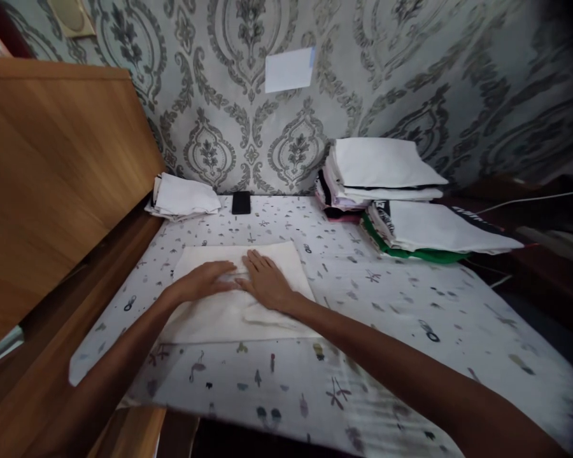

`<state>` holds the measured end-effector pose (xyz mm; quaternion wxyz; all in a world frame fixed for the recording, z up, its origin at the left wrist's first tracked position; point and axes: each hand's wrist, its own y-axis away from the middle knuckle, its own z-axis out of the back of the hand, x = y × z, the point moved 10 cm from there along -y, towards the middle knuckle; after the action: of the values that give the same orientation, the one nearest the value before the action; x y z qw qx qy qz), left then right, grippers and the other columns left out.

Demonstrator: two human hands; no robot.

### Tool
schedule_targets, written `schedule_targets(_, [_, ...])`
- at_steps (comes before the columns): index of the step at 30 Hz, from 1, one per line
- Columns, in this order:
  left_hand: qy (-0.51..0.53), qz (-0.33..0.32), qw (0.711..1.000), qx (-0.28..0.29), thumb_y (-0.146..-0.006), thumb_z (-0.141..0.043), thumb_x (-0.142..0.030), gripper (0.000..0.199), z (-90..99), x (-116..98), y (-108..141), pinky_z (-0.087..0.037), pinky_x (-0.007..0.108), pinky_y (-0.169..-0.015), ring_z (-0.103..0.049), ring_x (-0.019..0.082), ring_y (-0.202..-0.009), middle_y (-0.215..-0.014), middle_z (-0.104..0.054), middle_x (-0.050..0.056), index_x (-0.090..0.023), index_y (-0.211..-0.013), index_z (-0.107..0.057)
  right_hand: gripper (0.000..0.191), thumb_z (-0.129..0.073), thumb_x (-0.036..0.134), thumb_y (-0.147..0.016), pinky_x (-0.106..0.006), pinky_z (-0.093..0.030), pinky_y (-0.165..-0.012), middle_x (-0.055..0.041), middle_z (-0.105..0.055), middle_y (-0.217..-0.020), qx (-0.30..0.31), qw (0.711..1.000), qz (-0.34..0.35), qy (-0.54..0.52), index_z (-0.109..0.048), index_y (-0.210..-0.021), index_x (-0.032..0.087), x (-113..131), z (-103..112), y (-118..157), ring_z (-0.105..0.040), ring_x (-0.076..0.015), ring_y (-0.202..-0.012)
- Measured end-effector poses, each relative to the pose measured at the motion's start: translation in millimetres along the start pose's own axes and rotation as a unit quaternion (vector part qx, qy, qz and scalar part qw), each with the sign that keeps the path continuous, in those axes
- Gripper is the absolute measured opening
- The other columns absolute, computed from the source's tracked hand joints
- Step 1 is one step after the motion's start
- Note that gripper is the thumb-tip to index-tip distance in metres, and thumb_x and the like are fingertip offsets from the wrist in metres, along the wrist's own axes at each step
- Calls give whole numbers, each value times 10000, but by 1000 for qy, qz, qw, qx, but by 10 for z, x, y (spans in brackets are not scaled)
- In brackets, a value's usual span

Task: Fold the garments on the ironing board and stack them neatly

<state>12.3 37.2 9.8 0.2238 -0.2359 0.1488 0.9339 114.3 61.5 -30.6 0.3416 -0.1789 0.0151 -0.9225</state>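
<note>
A white folded cloth garment (205, 321) lies on the patterned sheet in front of me, with a smaller flap folded over at its right side. My right hand (266, 281) rests palm down on the middle of the cloth, fingers stretched out. Beside it, on the cloth's left half, my left hand (205, 281) is turned sideways with its fingers and thumb apart. Its fingertips nearly meet the right thumb. Neither hand visibly grips the fabric.
Folded white cloths (186, 196) and a black phone-like object (241, 203) lie at the back. Two stacks of folded clothes, one taller (377, 164) and one lower (439, 228), stand back right. A wooden panel (62, 172) borders the left; patterned wallpaper (205, 152) rises behind.
</note>
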Motion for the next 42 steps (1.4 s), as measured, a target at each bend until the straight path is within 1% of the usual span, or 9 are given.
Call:
schedule_targets(3, [43,-3,994,-104,-945,-395,-543,556,259,43,-35,-452,408,-1071,-599,282,-1246,-1380,-634,115,-183,-1320,-593,727,-313,597,-1007,-486,-210,-1214,-199,-288,-1619,-10,1000,0,8,-373,-1535,101,31,23,15,-213,-294,-1525])
schedule_targets(6, [64,-15,988,-140,-935,-377,-419,484,258,-2,-222,-463,372,-1063,-611,246,-1230,-1341,-655,119,-163,-1284,-593,683,-339,549,-1015,-495,-213,-1212,-208,-303,-1611,-11,1000,-5,16,-398,-1518,92,59,64,12,-222,-299,-1522])
schedule_targets(16, [35,-10,995,-97,-951,-334,-466,488,70,-30,-658,-475,369,-1025,-630,248,-1147,-1253,-688,97,-177,-1249,-592,620,-446,442,-999,-566,-190,-1208,-242,-362,-1575,39,999,-22,4,-425,-1490,63,365,97,142,-245,-353,-1505])
schedule_targets(22, [-14,-13,999,46,-809,-480,-777,981,-166,-128,-448,-241,412,-1211,-287,323,-1500,-1648,-272,138,-175,-1557,-280,420,-515,327,-973,-528,-291,-1176,-140,-614,-1381,6,998,52,-38,-575,-1360,174,657,345,641,-520,-291,-1319])
schedule_targets(26, [-51,10,991,125,-680,-577,-839,1266,-340,-139,-368,-52,495,-1243,14,347,-1551,-1679,61,139,-177,-1611,-33,315,-432,267,-988,-494,-438,-1063,-133,-684,-1241,-112,990,-28,-76,-679,-1166,184,115,730,1021,-601,-277,-1199])
schedule_targets(29, [-68,23,985,156,-601,-665,-824,1409,-427,-158,-357,10,532,-1232,123,360,-1536,-1650,182,153,-171,-1602,82,417,-500,351,-947,-531,-489,-1003,-190,-618,-1301,-165,966,-184,-78,-592,-1298,146,-568,864,1259,-576,-338,-1223])
schedule_targets(33, [-92,26,983,158,-583,-691,-800,1436,-482,-198,-367,41,594,-1209,166,375,-1522,-1634,213,176,-176,-1595,116,609,-643,387,-853,-455,-567,-871,-163,-683,-1126,-88,937,-295,-164,-502,-1387,131,-1049,645,1288,-672,-302,-1006])
schedule_targets(38, [-110,22,982,150,-581,-691,-798,1445,-520,-205,-362,70,607,-1198,195,362,-1517,-1629,215,204,-132,-1591,99,488,-667,316,-811,-367,-581,-643,-140,-740,-992,-19,863,-323,-387,-612,-1261,136,-988,410,1136,-707,-267,-827])
schedule_targets(42, [-107,13,984,144,-592,-677,-803,1436,-544,-166,-364,80,618,-1190,204,354,-1517,-1626,225,209,-134,-1587,114,416,-672,284,-778,-388,-589,-744,-158,-747,-1026,5,793,-274,-545,-663,-1165,133,-640,455,1000,-714,-280,-905])
